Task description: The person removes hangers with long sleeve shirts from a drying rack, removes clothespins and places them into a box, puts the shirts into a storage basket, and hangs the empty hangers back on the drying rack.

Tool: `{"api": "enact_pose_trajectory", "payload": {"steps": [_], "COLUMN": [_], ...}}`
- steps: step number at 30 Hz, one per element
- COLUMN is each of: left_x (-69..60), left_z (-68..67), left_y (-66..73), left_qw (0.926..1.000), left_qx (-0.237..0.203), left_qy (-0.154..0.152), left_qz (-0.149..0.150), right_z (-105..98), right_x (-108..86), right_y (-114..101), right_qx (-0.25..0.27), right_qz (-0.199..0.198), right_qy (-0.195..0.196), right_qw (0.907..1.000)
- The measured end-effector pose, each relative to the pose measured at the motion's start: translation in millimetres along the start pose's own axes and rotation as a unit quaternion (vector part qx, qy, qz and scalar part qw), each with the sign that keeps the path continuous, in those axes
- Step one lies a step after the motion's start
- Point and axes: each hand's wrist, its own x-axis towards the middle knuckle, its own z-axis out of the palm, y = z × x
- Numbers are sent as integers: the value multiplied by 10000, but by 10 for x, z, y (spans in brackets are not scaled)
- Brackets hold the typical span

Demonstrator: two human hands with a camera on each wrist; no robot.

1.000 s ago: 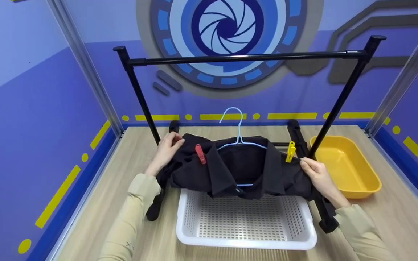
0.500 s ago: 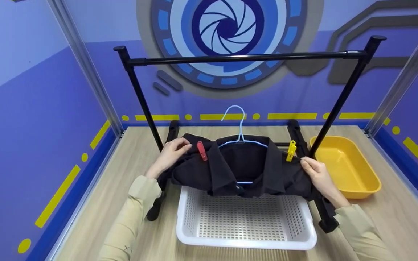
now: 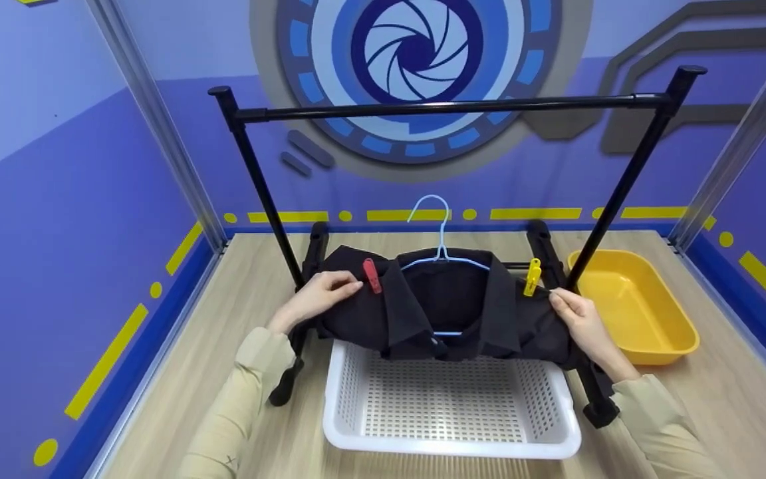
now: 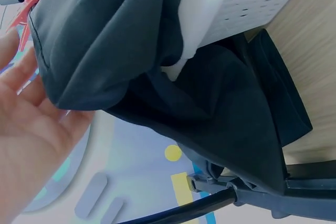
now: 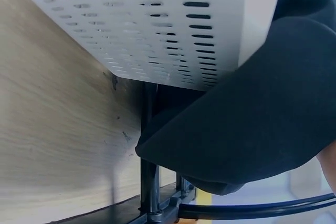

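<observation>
Left hand [image 3: 318, 294], fingers relaxed and seemingly gripping nothing, touches the shirt [image 3: 356, 326] just left of the red peg [image 3: 372, 275], and the shirt stretches rightward to the right hand [image 3: 581, 318], which pinches its edge.

My L hand [image 3: 316, 294] is reaching in, fingers extending w/ a slight bend, thumb lying alongside; the L wrist cam is catching my palm. My R hand [image 3: 581, 319] is pinching, thumb agst. curled fingers. Both forearms, L [image 3: 223, 426] & R [image 3: 665, 432], are angling fwd & inward, sleeve cuffs [image 3: 265, 351] stopping approx. at my wrists [image 3: 280, 320].
</observation>
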Motion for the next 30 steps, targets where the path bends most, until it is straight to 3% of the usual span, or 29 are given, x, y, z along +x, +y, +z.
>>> {"api": "enact_pose_trajectory", "payload": {"steps": [5, 10, 15, 20, 30], "left_x": [3, 5, 6, -4, -6], "left_z": [38, 110, 188, 231, 314], "left_y": [-38, -84, -89, -71, -117], "left_qw": [9998, 9997, 9995, 9989, 9965], "left_qx": [-5, -23, 131, 296, 363], "left_qy": [-203, -180, 73, 289, 677], "left_qz": [21, 156, 283, 225, 341], "right_z": [13, 23, 27, 27, -54], "right_x": [0, -2, -1, -3, -3], "right_y": [7, 8, 28, 43, 62], "right_qx": [-51, -12, 213, 310, -141], "right_qz": [85, 124, 223, 183, 684], "right_qy": [14, -65, -171, -225, -408], "right_qw": [9999, 9999, 9994, 9991, 9967]}}
